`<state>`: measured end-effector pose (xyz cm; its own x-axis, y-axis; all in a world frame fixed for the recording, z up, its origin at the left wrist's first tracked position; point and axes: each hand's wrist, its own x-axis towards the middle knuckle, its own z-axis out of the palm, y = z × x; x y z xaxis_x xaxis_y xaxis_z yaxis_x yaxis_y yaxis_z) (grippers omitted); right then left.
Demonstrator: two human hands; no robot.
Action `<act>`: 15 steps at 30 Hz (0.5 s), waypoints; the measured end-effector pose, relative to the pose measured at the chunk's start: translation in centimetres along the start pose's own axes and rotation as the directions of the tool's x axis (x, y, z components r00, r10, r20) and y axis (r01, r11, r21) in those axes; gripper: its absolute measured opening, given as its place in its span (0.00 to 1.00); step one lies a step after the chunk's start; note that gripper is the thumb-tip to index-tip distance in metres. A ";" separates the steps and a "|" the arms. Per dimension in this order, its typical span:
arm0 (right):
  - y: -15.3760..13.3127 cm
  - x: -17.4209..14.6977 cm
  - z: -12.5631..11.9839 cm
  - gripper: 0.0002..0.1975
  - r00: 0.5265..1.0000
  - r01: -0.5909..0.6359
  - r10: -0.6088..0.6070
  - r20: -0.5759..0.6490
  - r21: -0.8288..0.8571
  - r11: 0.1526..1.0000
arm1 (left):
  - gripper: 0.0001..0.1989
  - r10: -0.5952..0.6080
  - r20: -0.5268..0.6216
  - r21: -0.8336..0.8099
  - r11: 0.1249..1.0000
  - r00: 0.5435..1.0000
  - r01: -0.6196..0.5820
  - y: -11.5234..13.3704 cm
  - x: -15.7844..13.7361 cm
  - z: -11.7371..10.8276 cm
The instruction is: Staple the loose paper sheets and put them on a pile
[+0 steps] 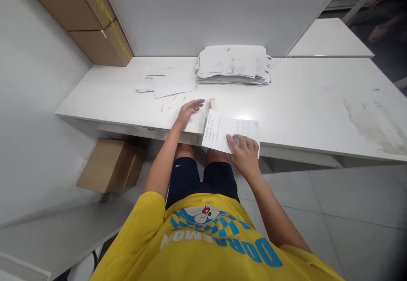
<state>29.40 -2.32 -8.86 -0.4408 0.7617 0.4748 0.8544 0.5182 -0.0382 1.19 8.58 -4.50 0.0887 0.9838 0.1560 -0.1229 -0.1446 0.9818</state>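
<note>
A white printed sheet of paper (219, 130) lies at the table's front edge, partly jutting over it. My right hand (244, 151) grips this sheet near its right side, fingers curled on top. A small round greyish patch shows between the thumb and fingers; I cannot make out what it is. To the left, my left hand (190, 112) hovers over the table edge, fingers stretched out and holding nothing. Just right of its fingertips, a small beige block (213, 103) touches or sits close behind the sheet's upper edge.
A thick stack of papers (233, 62) stands against the grey partition (210, 13). Several loose sheets (174, 81) lie left of it on the white table (305, 111). Cardboard boxes (95, 45) fill the back left corner, and another box (104, 166) is below the table.
</note>
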 end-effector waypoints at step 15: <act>1.2 1.7 -0.7 0.29 0.973 0.219 -0.228 0.039 0.158 0.963 | 0.23 0.012 0.025 0.071 0.997 1.000 -0.013 -0.4 -0.1 0.2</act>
<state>29.88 -0.66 -7.43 -0.6341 0.6382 0.4366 0.6827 0.7272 -0.0715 1.40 8.54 -4.92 0.1117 0.9791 0.1700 -0.0531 -0.1649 0.9849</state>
